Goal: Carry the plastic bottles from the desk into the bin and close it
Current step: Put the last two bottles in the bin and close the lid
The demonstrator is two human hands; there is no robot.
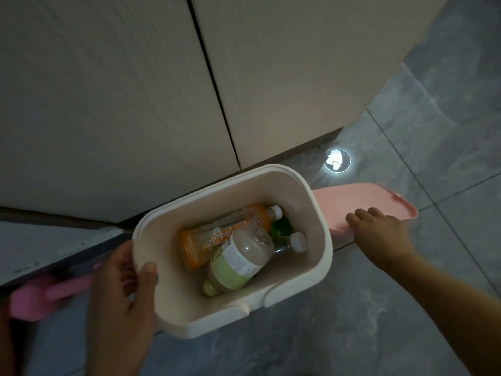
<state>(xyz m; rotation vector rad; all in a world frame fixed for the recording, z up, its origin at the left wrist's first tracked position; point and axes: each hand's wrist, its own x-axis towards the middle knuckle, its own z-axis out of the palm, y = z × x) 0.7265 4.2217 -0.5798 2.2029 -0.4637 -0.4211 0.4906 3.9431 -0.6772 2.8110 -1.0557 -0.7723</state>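
A white rectangular bin (324,240) stands open on the grey tiled floor. Inside lie an orange-labelled bottle (214,237), a pale green-labelled bottle (238,260) on top of it, and a dark bottle with a white cap (294,241) partly hidden beneath. My left hand (122,294) grips the bin's left rim, thumb over the edge. The pink lid (366,204) lies on the floor to the right of the bin. My right hand (379,234) rests on the lid's near edge with fingers curled over it.
Pale wooden cabinet doors (135,104) rise directly behind the bin. A pink scoop-like object (48,294) lies on the floor at the left. A bright round light reflection (337,160) shows on the tiles beyond the lid.
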